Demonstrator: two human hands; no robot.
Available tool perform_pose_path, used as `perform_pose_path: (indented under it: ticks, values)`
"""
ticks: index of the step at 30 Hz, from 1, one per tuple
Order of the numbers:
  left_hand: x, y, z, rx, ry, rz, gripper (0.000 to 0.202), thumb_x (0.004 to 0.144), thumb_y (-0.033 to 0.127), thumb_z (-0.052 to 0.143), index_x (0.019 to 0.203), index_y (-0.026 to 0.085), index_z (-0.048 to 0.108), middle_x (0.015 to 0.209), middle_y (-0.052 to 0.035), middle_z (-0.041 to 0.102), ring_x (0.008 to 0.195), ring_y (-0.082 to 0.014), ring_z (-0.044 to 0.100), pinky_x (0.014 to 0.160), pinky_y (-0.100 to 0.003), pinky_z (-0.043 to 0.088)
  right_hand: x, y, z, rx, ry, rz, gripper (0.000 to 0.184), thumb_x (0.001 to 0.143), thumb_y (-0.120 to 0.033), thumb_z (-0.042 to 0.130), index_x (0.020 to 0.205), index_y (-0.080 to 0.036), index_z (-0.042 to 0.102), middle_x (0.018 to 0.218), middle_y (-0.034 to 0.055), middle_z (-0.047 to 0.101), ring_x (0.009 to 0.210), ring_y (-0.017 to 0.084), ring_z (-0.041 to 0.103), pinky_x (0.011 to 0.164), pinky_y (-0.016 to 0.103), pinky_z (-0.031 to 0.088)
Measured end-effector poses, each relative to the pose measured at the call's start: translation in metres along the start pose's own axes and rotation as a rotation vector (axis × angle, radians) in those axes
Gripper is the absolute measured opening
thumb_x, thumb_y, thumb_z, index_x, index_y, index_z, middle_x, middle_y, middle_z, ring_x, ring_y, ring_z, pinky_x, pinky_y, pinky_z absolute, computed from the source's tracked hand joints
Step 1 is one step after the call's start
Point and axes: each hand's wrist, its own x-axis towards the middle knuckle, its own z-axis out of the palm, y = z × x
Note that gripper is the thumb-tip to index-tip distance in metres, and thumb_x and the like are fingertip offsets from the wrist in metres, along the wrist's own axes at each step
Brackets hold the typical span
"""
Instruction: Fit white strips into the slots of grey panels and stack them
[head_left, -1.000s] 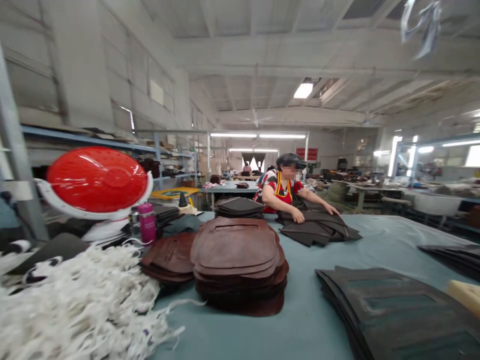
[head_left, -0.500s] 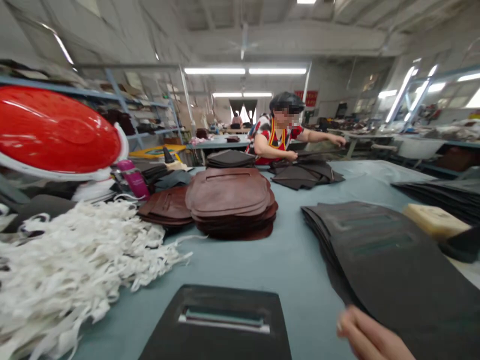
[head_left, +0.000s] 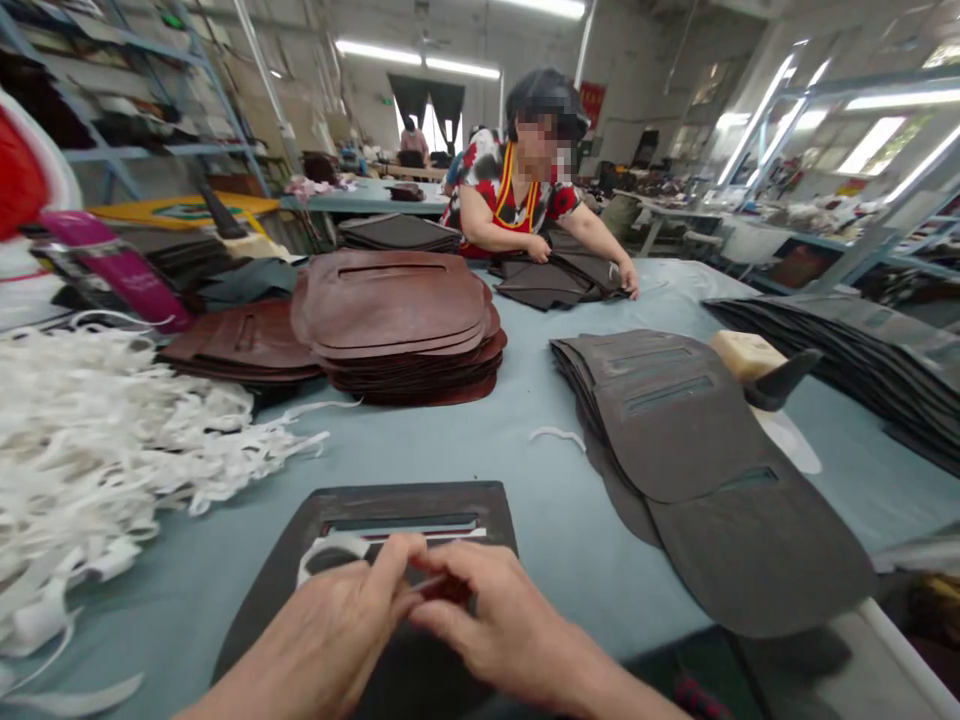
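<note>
Left hand [head_left: 337, 620] and right hand [head_left: 499, 610] met at the fingertips, both pinching a white strip [head_left: 331, 549], wrists apart, forearms slanting inward, above a dark slotted panel [head_left: 420, 668]. Open table [head_left: 420, 445] ran beyond the panel's far edge to the brown stack [head_left: 397, 312], and off its right edge to the dark stack [head_left: 675, 430]. White tangle [head_left: 127, 420] crowded the left.

Blue-green table [head_left: 450, 445] bearing white strip heap [head_left: 150, 430], brown leather stack [head_left: 397, 320], black slotted panel [head_left: 289, 560], dark panel pile [head_left: 667, 440]

there are two brown stacks [head_left: 394, 310], one purple bottle [head_left: 131, 270], one cream block [head_left: 748, 354] and two hands [head_left: 349, 610] over one black panel [head_left: 431, 670].
</note>
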Motion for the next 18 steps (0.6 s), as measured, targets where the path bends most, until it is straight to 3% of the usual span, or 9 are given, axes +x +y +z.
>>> perform_pose_path:
  ticks: [1, 3, 7, 9, 12, 15, 18]
  values:
    - [0.003, -0.002, 0.001, 0.003, -0.058, -0.017, 0.02, 0.091, 0.032, 0.038, 0.102, 0.023, 0.052, 0.071, -0.0005, 0.067, 0.062, -0.0162, 0.066, 0.053, -0.02, 0.045, -0.003, 0.0, 0.009, 0.016, 0.016, 0.026, 0.011, 0.087, -0.025, 0.058, 0.092, -0.022, 0.066, 0.083, -0.0019, 0.066, 0.072, 0.009, 0.058, 0.069, 0.02, 0.043]
    - [0.005, -0.014, 0.001, -0.003, -0.17, -0.071, 0.019, 0.092, 0.036, 0.04, 0.1, 0.023, 0.051, 0.067, 0.001, 0.064, 0.061, -0.0163, 0.064, 0.054, -0.022, 0.041, -0.005, 0.007, 0.014, 0.026, 0.064, 0.094, 0.018, 0.088, -0.024, 0.055, 0.074, -0.019, 0.064, 0.068, -0.0036, 0.061, 0.063, 0.008, 0.053, 0.063, 0.019, 0.04]
    - [0.005, -0.061, -0.015, -0.136, -0.314, -0.147, 0.032, 0.094, 0.048, 0.039, 0.088, 0.022, 0.058, 0.067, 0.002, 0.06, 0.062, -0.0133, 0.058, 0.059, -0.022, 0.037, 0.002, 0.037, -0.001, 0.075, 0.152, 0.304, 0.022, 0.089, -0.028, 0.051, 0.071, -0.018, 0.058, 0.06, -0.0038, 0.056, 0.052, 0.008, 0.048, 0.053, 0.02, 0.036]
    - [0.004, -0.089, -0.023, -0.176, -0.296, -0.215, 0.037, 0.094, 0.05, 0.037, 0.086, 0.021, 0.06, 0.07, 0.0008, 0.06, 0.066, -0.0135, 0.056, 0.063, -0.022, 0.038, 0.008, 0.053, -0.006, 0.025, 0.2, 0.391, 0.023, 0.09, -0.03, 0.048, 0.072, -0.018, 0.056, 0.061, -0.0026, 0.057, 0.054, 0.01, 0.05, 0.053, 0.021, 0.036]
    - [-0.002, -0.12, -0.023, -0.189, -0.231, -0.33, 0.037, 0.092, 0.049, 0.039, 0.086, 0.02, 0.061, 0.076, -0.001, 0.061, 0.074, -0.0155, 0.056, 0.07, -0.024, 0.038, 0.012, 0.07, -0.002, -0.201, 0.234, 0.34, 0.025, 0.091, -0.031, 0.046, 0.072, -0.019, 0.056, 0.069, 0.0007, 0.059, 0.067, 0.014, 0.054, 0.064, 0.024, 0.038]
    - [-0.018, -0.124, -0.01, -0.242, -0.202, -0.401, 0.036, 0.092, 0.048, 0.038, 0.086, 0.02, 0.06, 0.083, -0.0025, 0.062, 0.08, -0.0172, 0.056, 0.074, -0.025, 0.038, 0.002, 0.075, 0.0, -0.326, 0.224, 0.265, 0.025, 0.092, -0.032, 0.043, 0.076, -0.02, 0.058, 0.077, 0.0025, 0.059, 0.075, 0.016, 0.055, 0.071, 0.027, 0.038]
    - [-0.038, -0.104, 0.001, -0.385, -0.255, -0.385, 0.035, 0.094, 0.044, 0.034, 0.09, 0.02, 0.06, 0.088, -0.0033, 0.062, 0.085, -0.0173, 0.055, 0.078, -0.025, 0.038, -0.018, 0.076, -0.01, -0.322, 0.179, 0.306, 0.027, 0.092, -0.037, 0.043, 0.08, -0.021, 0.061, 0.079, 0.0022, 0.061, 0.077, 0.017, 0.056, 0.073, 0.028, 0.038]
